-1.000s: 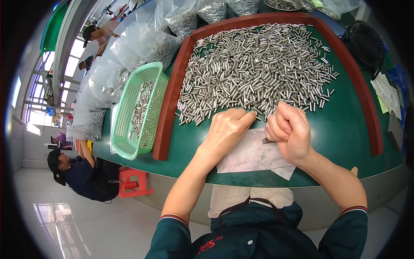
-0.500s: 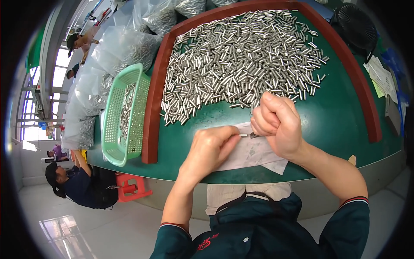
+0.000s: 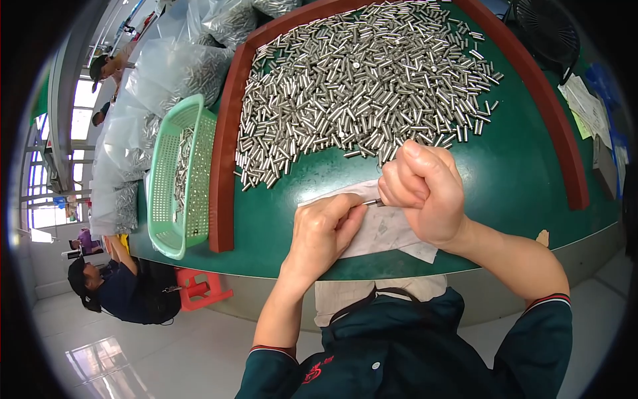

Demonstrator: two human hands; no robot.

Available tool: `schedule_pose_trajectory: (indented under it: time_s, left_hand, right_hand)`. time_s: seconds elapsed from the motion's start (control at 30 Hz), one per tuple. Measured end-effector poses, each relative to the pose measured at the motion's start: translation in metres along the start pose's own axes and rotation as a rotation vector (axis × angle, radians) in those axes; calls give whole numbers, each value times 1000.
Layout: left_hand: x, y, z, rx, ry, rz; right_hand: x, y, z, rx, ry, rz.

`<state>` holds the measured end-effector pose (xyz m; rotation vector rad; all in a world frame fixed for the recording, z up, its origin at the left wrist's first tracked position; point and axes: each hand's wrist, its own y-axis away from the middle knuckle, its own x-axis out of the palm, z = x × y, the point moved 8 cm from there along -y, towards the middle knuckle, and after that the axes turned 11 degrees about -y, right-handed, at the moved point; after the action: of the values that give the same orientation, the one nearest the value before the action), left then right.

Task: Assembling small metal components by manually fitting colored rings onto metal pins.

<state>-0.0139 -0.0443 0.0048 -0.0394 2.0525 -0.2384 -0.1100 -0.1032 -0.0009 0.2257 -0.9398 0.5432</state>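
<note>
The left hand and right hand meet over a paper at 6 o'clock of the pin pile, fingers clamped on 1 pin between them. It looks like checking 1 piece; a firm pinch seems needed to keep it

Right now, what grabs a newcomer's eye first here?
The big heap of small metal cylinders spread over the green table inside a red-brown raised border. Below it, the left hand and right hand pinch a single cylinder between them above a white cloth. At the left, a light green mesh basket holds more cylinders, with clear plastic bags piled behind it.
</note>
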Motion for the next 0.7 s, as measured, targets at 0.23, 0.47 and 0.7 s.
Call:
schedule_pose_trajectory:
  time_s: [0.23,0.47,0.7]
  left_hand:
    - [1,1,3,-9,19,-21]
    - [1,3,4,-15,27,-37]
    - [4,2,6,-16,68,-30]
  right_hand:
    - [-1,-1,0,-16,-18,1]
    - [-1,-1,-1,-24,-26,3]
    - [5,1,-4,-29,75,13]
